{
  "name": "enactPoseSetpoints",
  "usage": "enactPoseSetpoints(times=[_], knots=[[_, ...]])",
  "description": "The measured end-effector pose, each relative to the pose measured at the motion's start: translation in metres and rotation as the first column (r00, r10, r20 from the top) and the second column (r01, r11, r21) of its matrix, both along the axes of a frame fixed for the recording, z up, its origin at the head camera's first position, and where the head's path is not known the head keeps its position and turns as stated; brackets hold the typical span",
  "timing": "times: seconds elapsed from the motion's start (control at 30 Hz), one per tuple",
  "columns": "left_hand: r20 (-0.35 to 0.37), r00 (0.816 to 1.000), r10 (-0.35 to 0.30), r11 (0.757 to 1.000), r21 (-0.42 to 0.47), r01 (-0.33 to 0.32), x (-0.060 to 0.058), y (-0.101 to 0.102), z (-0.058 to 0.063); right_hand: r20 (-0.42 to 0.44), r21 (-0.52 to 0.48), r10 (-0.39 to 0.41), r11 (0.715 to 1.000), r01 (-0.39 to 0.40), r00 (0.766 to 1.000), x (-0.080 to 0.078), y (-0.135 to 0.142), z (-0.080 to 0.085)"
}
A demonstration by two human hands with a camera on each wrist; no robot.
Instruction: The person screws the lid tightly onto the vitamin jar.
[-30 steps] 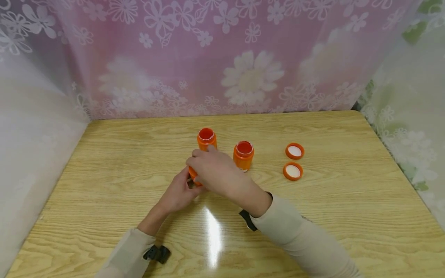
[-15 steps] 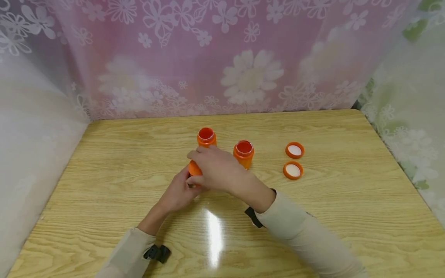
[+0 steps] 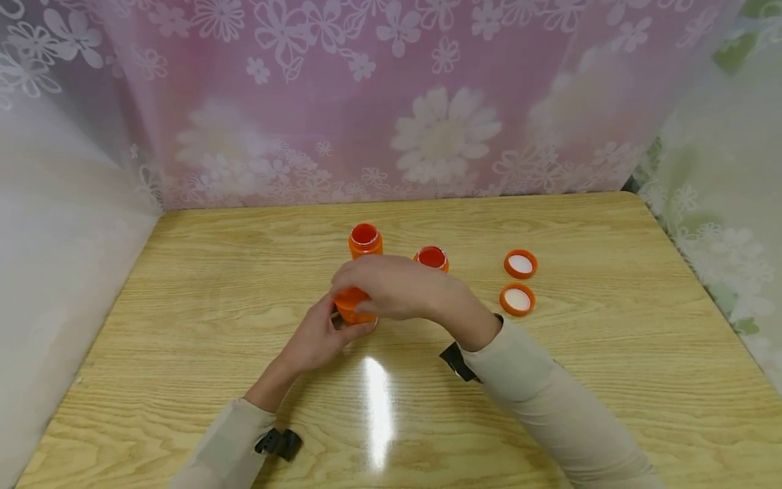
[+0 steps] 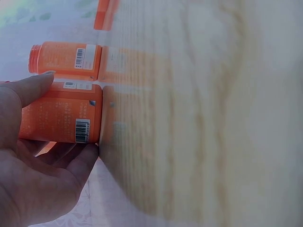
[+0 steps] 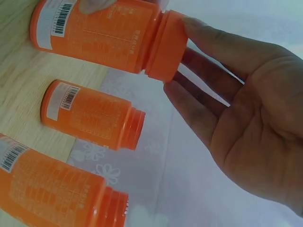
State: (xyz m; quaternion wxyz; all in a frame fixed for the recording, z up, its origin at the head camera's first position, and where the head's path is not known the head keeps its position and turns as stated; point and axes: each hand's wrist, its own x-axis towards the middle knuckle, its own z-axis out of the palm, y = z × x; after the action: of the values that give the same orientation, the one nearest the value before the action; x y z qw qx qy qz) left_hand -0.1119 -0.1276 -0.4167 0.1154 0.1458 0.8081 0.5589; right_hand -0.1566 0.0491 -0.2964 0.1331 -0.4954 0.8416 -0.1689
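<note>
My left hand (image 3: 314, 339) grips an orange bottle (image 4: 61, 116) low on its body, thumb on one side and fingers on the other. The bottle stands upright on the table. Its orange lid (image 5: 166, 46) sits on the neck, and the fingertips of my right hand (image 3: 400, 288) pinch the lid's edge from above. In the head view the right hand hides part of this lid. Two more orange bottles stand lidless behind: one with its red mouth up (image 3: 365, 238), the other (image 3: 432, 259) farther right, partly covered by the right hand.
Two orange lids, a farther lid (image 3: 520, 264) and a nearer lid (image 3: 517, 299), lie on the right with their white liners up. The wooden table (image 3: 580, 380) reaches back to a pink flowered curtain (image 3: 342, 122). Pale curtains flank both sides.
My right hand has shifted and turned over the lid, its wrist moving right and slightly away. It now covers more of the right-hand bottle. My left hand stays around the bottle.
</note>
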Motion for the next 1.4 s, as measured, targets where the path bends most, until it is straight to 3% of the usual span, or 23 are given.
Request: enactPoseSetpoints(times=[0.33, 0.43, 0.53, 0.57, 0.67, 0.9, 1.13, 1.27, 1.4], knots=[[-0.002, 1.0, -0.002, 1.0, 0.009, 0.002, 0.001, 0.0, 0.001, -0.081, 0.079, -0.12, 0.989, 0.127, 0.989, 0.006, -0.008, -0.004], [-0.001, 1.0, -0.002, 1.0, 0.001, 0.002, 0.005, 0.003, 0.015, -0.146, 0.117, -0.117, 0.984, 0.134, 0.982, 0.009, -0.011, -0.005], [-0.001, 1.0, 0.0, 1.0, -0.008, 0.0, 0.005, 0.004, 0.016, -0.202, 0.144, -0.119, 0.978, 0.15, 0.972, 0.012, -0.013, -0.007], [0.002, 1.0, 0.001, 1.0, -0.011, -0.001, 0.005, 0.004, 0.016, -0.21, 0.145, -0.124, 0.977, 0.157, 0.97, 0.014, -0.013, -0.007], [-0.01, 1.0, 0.001, 1.0, -0.005, -0.001, 0.0, 0.0, 0.001, -0.222, 0.147, -0.157, 0.97, 0.192, 0.962, 0.017, -0.014, -0.008], [-0.057, 0.998, -0.003, 0.999, -0.039, 0.001, -0.001, -0.003, -0.001, -0.299, 0.107, -0.279, 0.94, 0.323, 0.912, 0.028, -0.02, -0.012], [-0.075, 0.997, 0.006, 0.999, -0.05, -0.009, -0.001, -0.001, -0.001, -0.296, 0.068, -0.426, 0.883, 0.464, 0.855, 0.035, -0.027, -0.016], [-0.089, 0.996, 0.002, 0.999, -0.04, -0.005, 0.0, -0.001, -0.001, -0.272, 0.077, -0.458, 0.866, 0.494, 0.846, 0.035, -0.028, -0.017], [-0.1, 0.995, -0.018, 0.999, -0.042, 0.014, 0.0, -0.001, -0.002, -0.248, 0.116, -0.459, 0.86, 0.496, 0.853, 0.032, -0.025, -0.017]])
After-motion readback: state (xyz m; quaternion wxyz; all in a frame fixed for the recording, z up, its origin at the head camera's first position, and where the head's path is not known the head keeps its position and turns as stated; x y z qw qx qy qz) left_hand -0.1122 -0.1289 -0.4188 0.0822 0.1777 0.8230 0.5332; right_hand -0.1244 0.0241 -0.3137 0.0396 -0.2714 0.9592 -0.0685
